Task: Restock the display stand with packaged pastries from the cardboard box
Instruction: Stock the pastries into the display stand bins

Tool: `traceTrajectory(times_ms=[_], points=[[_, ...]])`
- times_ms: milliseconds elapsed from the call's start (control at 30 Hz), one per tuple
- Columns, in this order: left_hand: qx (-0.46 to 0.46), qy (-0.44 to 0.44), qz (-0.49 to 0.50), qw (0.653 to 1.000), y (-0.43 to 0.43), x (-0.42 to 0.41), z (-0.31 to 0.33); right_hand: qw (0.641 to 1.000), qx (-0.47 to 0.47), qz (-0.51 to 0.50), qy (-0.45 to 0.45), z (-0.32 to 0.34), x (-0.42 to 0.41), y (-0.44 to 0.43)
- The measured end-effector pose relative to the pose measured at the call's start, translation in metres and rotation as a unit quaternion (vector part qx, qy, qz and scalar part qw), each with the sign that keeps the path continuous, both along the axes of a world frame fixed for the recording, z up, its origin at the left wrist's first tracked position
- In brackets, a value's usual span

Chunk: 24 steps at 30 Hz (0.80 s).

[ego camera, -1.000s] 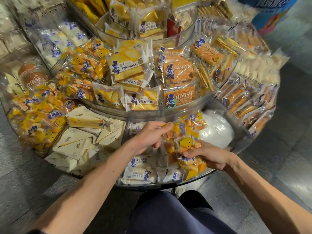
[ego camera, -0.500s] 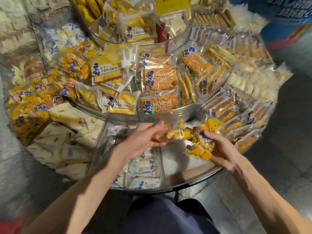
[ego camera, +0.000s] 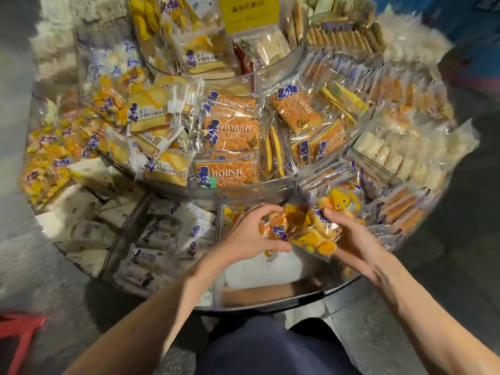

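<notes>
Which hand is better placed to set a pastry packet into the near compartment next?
Likely the left. The left hand grips one packet directly above bare floor in the compartment; the right hand holds a bundle of packets further toward its right side.

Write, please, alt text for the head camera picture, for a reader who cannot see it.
A person's left hand and right hand hold clear packets of small yellow-orange pastries over a front compartment of a round, tiered display stand. Other compartments hold packaged cakes, among them orange HORSH packs directly behind.
</notes>
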<state>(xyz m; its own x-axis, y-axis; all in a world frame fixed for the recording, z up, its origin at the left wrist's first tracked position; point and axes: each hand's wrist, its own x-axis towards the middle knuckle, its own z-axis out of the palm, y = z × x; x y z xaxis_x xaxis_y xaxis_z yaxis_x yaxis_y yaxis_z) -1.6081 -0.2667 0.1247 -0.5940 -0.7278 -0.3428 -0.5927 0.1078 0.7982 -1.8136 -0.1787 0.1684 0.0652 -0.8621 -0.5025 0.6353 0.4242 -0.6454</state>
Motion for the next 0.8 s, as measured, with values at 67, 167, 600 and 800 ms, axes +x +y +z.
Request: traceTrajectory(times_ms=[67, 167, 600, 800], points=[[-0.036, 0.003, 0.004, 0.999, -0.004, -0.014, -0.004, 1.0, -0.005, -0.004, 0.002, 0.0, -0.011, -0.003], [-0.105, -0.021, -0.007, 0.994, -0.016, -0.029, -0.012, 1.0, -0.017, -0.01, 0.02, 0.0, -0.03, -0.008], [-0.5, -0.216, -0.18, 0.819, -0.033, -0.027, -0.078, 0.998, 0.025, -0.005, 0.057, -0.018, -0.053, -0.018], [-0.501, -0.25, -0.221, 0.798, -0.037, -0.035, -0.085, 0.997, 0.049, 0.015, 0.061, -0.024, -0.043, -0.023]])
